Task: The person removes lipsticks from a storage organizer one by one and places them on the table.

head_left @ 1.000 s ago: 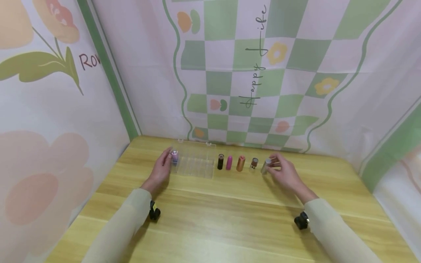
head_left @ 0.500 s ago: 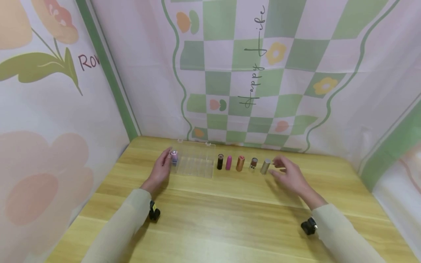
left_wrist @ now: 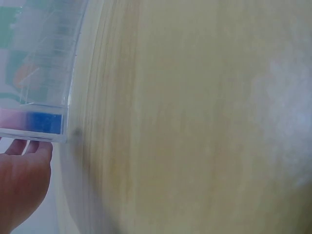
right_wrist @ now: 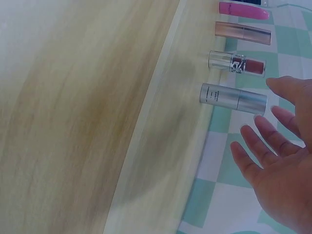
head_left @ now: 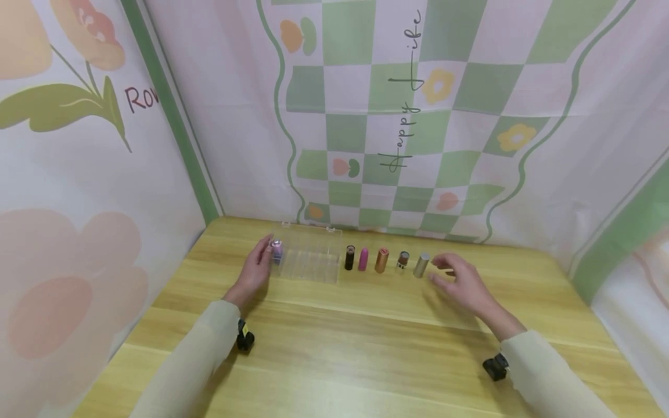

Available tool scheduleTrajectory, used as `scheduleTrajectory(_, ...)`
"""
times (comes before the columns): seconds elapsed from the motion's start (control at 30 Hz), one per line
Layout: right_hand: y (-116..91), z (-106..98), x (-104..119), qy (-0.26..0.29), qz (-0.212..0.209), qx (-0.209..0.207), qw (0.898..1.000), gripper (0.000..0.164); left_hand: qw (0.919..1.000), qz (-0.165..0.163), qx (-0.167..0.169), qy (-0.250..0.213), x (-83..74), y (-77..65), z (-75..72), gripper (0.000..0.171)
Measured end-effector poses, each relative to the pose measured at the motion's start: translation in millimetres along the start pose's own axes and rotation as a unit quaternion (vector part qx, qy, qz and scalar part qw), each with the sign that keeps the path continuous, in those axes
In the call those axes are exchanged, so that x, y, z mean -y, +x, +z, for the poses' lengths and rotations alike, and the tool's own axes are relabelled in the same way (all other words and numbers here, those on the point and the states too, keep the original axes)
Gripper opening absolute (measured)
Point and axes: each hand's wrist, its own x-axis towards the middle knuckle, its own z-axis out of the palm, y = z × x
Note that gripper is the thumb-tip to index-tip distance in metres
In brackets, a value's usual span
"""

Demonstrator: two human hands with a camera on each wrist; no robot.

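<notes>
My left hand [head_left: 254, 271] rests its fingers against the left end of a clear compartment box [head_left: 312, 271]. Inside the box's leftmost compartment stands a pink-and-blue lipstick tube [head_left: 277, 253]. Beside the silver lipstick [head_left: 421, 266], my right hand [head_left: 464, 283] hovers with fingers spread and nothing held. In the right wrist view a small gap separates the fingertips from the silver lipstick [right_wrist: 234, 98]. Leftward of it, upright in a row, come a clear-based lipstick with a dark top [head_left: 403, 260], a copper lipstick [head_left: 382, 260], a magenta one [head_left: 363, 259] and a black one [head_left: 349, 258].
The wooden table [head_left: 334, 348] runs back to a curtain [head_left: 413, 128] printed with green checks. Another flowered curtain [head_left: 94, 244] hangs at the left. The box's transparent lid [head_left: 308, 235] stands raised behind its compartments.
My right hand has let go of the silver lipstick and drawn back to the right, leaving it standing at the row's end. My left hand stays at the box.
</notes>
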Motion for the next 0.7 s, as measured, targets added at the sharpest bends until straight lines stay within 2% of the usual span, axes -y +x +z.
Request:
scheduleTrajectory(0.13, -2, 1, 5, 0.003, -0.003, 0.006, 1.0, 0.04, 1.0, -0.007, 0.001, -0.002, -0.5, 0.0, 0.1, 0.052)
scheduleTrajectory(0.7, 1, 12, 22, 0.01, -0.027, 0.023, 0.999, 0.039, 1.0, -0.002, 0.003, 0.0, 1.7, 1.8, -1.0, 0.052)
